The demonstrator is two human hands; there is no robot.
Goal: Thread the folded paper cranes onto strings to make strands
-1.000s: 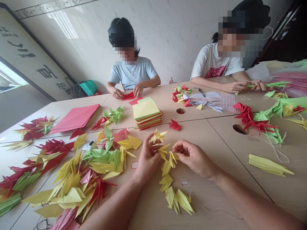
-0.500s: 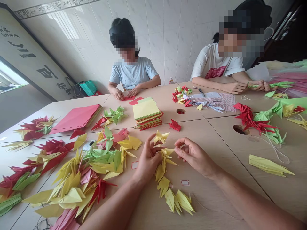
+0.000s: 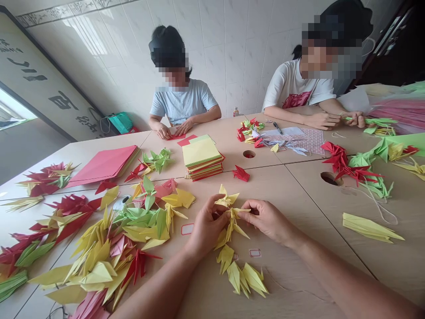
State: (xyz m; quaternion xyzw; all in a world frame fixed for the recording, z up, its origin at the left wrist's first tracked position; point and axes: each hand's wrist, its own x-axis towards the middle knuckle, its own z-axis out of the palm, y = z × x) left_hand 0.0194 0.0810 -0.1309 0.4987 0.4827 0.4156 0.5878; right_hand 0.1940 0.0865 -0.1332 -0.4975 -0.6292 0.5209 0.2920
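L hand [image 3: 206, 223] grips yellow folded-paper string [image 3: 226, 257], R hand [image 3: 267, 219] pinching one tip, both on near side of sq. paper stack [image 3: 202, 153]. Bench hole [image 3: 249, 154], R of stack, has red bit inside; teal bag [image 3: 121, 122] beyond stack to L, contents unclear.

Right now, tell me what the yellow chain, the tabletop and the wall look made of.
Yellow chain: matte paper, with sharp creases and thin pointed tips.
Tabletop: probably wood-look laminate, smooth with a dull sheen and faint grain; solid wood can't be ruled out.
Wall: likely glazed ceramic tile, glossy, with light reflections and straight joints.
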